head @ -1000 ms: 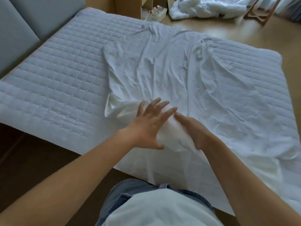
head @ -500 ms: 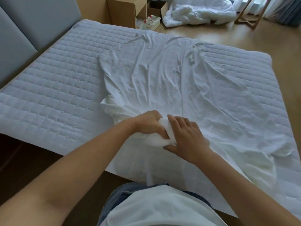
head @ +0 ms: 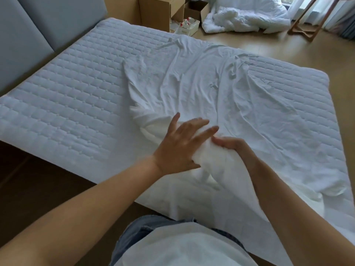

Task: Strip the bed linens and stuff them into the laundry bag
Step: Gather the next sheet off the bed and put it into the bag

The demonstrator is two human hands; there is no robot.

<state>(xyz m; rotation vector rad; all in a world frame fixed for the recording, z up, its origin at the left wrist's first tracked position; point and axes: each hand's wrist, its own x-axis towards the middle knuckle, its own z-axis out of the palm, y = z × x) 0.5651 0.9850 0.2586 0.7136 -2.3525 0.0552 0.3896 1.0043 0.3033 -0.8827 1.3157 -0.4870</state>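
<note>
Left fingers point(head: 199, 123), curled on the cloth half a second ago, are now straight and spread apart. They lie flat on top of the bunched cloth. The left hand point(head: 178, 148) has let go and reaches a bit farther up the bed. The right fingers point(head: 221, 140) are curled and pinch the bunch, so the right hand point(head: 233, 150) holds it in place. The two hands almost touch at the fingertips.

The bunch is part of the white sheet point(head: 192, 83). It sits close to the near edge of the mattress point(head: 67, 104), about halfway along that edge. The rest of the sheet lies loose and wrinkled, running toward the far edge and the right edge. On the left side the quilted top of the mattress shows.

I think the step is pulling the sheet into one ball, hand over hand. Most of the sheet is not gathered yet. Next, the left hand needs to close on a new bit of sheet farther up and drag it back to the bunch. The right hand needs to hold tight while it does.

No laundry bag shows. A white blanket point(head: 244, 16) lies on the floor point(head: 249, 41) past the far edge.
</note>
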